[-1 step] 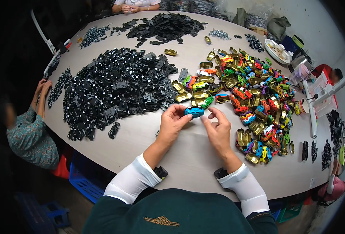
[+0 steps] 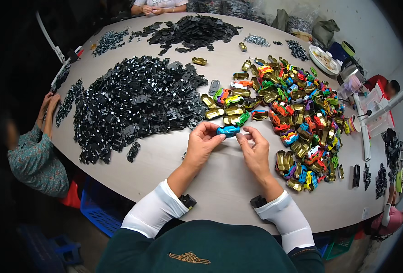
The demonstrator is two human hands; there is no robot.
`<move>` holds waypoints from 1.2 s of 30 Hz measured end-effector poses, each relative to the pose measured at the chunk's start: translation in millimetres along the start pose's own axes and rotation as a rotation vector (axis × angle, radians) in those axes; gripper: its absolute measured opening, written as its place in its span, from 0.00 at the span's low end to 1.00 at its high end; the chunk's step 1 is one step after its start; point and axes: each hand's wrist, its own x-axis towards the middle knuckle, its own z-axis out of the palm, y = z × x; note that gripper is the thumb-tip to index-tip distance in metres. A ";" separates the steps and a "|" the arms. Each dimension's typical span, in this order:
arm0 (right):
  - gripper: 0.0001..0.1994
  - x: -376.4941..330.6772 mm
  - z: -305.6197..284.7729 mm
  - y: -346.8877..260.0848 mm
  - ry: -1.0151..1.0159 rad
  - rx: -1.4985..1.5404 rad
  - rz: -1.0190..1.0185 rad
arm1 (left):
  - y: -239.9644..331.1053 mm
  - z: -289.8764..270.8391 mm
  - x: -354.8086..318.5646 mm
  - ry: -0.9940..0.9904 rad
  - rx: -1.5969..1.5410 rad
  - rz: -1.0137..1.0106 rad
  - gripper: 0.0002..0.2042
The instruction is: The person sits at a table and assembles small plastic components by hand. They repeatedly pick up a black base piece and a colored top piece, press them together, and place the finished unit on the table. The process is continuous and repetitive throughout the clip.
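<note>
Both sets of fingers are pinched shut on one small blue toy car body (image 2: 228, 131), my left hand (image 2: 200, 146) gripping its left end with thumb and forefinger, my right hand (image 2: 255, 151) curled against its right end. I hold the piece just above the table, between the two hands, close in front of me.

Under everything lies the big pale oval table (image 2: 219, 182), which fills most of what I see. On my left half of it spreads the largest heap, a wide mound of black chassis parts (image 2: 133, 102) dotted with small silver wheels. A second, flatter black heap (image 2: 192, 31) sits at the far end. On my right runs a long band of coloured car shells (image 2: 297, 113), gold, green, red, orange, blue and purple mixed, curving from the far side down toward my right wrist. A few gold shells (image 2: 222, 111) lie just beyond my fingertips, near the blue one I hold.

At the left edge another person in a patterned green top (image 2: 35, 157) rests both hands on the table rim. Across the table a further pair of hands (image 2: 153, 10) is folded at the far edge. One stray black chassis (image 2: 133, 151) lies alone, left of my left hand.
</note>
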 end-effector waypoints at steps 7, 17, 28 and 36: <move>0.19 -0.1 0.2 -0.2 -0.075 0.244 -0.008 | 0.8 -4.2 0.4 -0.140 0.163 -0.158 0.08; 0.20 -3.5 -0.4 -7.0 -0.090 -0.067 -0.276 | 8.0 -1.1 -5.1 -0.160 0.128 -0.189 0.13; 0.20 -2.3 -2.6 -5.8 -0.039 -0.015 -0.189 | 2.1 1.3 -7.8 -0.314 0.337 0.085 0.19; 0.16 1.4 0.4 6.3 -0.070 0.233 -0.048 | 5.3 0.1 -6.2 -0.322 0.424 0.054 0.24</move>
